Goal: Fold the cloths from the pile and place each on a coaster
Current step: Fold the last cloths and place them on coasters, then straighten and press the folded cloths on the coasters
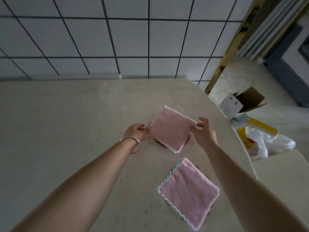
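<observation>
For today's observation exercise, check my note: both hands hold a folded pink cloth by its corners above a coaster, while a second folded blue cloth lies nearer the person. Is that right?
One detail is wrong: the second folded cloth is pink, not blue, as the head view shows. The rest stands: the left hand and right hand hold the folded pink cloth above a coaster.

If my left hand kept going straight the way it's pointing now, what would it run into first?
The folded pink cloth: your left hand already pinches its left edge, pointing right. Past it is your right hand on the other edge, though depth is hard to judge.
</observation>
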